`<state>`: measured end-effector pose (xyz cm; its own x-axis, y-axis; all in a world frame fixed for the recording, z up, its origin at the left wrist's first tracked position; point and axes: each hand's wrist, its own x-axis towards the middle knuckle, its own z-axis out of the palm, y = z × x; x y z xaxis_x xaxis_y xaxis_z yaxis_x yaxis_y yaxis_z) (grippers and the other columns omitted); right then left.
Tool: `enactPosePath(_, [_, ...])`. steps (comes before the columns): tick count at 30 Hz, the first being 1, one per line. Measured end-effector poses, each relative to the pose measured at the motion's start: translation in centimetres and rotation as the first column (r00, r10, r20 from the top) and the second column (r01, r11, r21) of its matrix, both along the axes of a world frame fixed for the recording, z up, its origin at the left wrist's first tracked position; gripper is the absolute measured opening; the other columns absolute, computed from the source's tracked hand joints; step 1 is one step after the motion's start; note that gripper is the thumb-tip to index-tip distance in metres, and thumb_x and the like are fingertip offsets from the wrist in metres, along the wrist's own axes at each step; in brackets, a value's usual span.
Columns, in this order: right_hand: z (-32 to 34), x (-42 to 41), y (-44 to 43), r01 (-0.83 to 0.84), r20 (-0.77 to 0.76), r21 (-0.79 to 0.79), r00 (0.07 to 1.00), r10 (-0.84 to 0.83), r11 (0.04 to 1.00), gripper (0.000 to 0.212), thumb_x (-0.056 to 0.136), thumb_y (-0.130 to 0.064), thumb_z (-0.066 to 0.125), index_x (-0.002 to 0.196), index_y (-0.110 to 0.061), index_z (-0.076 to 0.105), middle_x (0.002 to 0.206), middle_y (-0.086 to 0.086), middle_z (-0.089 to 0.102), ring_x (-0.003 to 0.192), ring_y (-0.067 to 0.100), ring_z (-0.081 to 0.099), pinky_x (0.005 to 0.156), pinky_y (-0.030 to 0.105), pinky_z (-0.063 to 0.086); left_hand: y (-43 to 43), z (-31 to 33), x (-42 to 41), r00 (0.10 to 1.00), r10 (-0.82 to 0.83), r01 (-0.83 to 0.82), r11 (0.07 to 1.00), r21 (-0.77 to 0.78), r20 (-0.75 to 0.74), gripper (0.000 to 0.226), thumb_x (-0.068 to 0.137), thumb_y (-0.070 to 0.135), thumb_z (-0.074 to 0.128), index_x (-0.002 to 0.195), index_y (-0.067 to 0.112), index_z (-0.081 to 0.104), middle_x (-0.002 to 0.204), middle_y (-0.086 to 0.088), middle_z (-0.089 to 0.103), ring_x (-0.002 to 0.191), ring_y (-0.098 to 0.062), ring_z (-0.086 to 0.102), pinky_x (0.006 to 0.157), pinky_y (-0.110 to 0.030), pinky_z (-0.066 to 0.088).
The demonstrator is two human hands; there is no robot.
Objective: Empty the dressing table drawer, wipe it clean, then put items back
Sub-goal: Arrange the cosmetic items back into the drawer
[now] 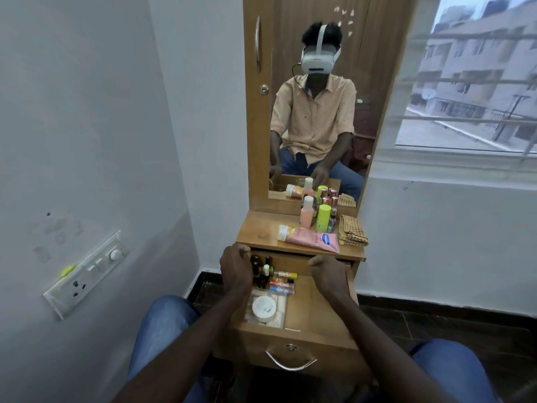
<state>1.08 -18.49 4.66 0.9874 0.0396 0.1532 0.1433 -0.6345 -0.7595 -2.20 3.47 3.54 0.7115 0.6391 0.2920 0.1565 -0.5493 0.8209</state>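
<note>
- Your left hand (pixel 236 269) curls over the small bottles (pixel 266 270) in the drawer's (pixel 316 303) back left corner; you cannot tell its grip.
- Your right hand (pixel 328 271) is fisted on nothing, above the open right half.

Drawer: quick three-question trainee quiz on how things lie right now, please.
1. True or false: the drawer is already empty.
2. The pink tube on the tabletop: A stands upright, B lies on its side, C leans on the mirror.
3. Fill in: the round white jar sits in the drawer's front ____ corner.
Key: 1 false; 2 B; 3 left.
</note>
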Motion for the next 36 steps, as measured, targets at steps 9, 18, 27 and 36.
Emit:
enactPosePath(9, [6.6, 3.0, -3.3, 0.011, 0.182, -0.054, 0.983, -0.001, 0.998, 0.023, 0.093, -0.003, 0.065, 0.102, -0.015, 0.082, 0.114, 0.007, 0.077, 0.100, 0.018, 0.068, 0.069, 0.026, 0.056, -4.8, 6.9, 3.5, 0.963, -0.252, 0.234, 0.958, 0.166, 0.096, 0.003, 0.097, 0.016, 0.067, 0.099, 0.016, 0.067, 0.103, 0.000, 0.066, 0.096, -0.015, 0.059, 0.075, -0.024, 0.045])
enactPosePath(18, [9.3, 8.0, -3.8, 0.041, 0.280, 0.022, 0.959, -0.046, 0.999, 0.022, 0.093, 0.000, 0.064, 0.092, -0.012, 0.083, 0.095, 0.002, 0.078, 0.088, 0.014, 0.070, 0.075, 0.037, 0.062, -7.8, 9.8, 12.5, 0.917, -0.394, 0.398, 0.893, 0.208, -0.060, 0.045, 0.083, 0.025, 0.085, 0.123, 0.014, 0.068, 0.120, -0.003, 0.070, 0.110, -0.021, 0.064, 0.092, -0.038, 0.055])
enactPosePath(27, [7.2, 10.3, -3.1, 0.028, 0.331, 0.007, 0.943, -0.029, 1.000, 0.019, 0.095, -0.004, 0.065, 0.093, -0.010, 0.083, 0.096, 0.004, 0.078, 0.084, 0.012, 0.068, 0.074, 0.031, 0.059, -8.6, 7.2, 16.1, 0.928, -0.353, 0.372, 0.904, 0.211, -0.124, 0.047, 0.081, 0.019, 0.086, 0.121, 0.012, 0.064, 0.117, -0.007, 0.070, 0.108, -0.024, 0.065, 0.087, -0.038, 0.057])
enactPosePath(36, [7.4, 11.3, -2.7, 0.040, 0.350, -0.024, 0.936, -0.029, 0.999, 0.020, 0.097, -0.004, 0.063, 0.096, -0.010, 0.082, 0.096, 0.005, 0.078, 0.084, 0.014, 0.069, 0.075, 0.033, 0.061, -6.9, 6.4, 16.8, 0.933, -0.336, 0.357, 0.911, 0.205, -0.132, 0.037, 0.083, 0.017, 0.084, 0.115, 0.011, 0.065, 0.115, -0.008, 0.071, 0.104, -0.022, 0.065, 0.086, -0.037, 0.056])
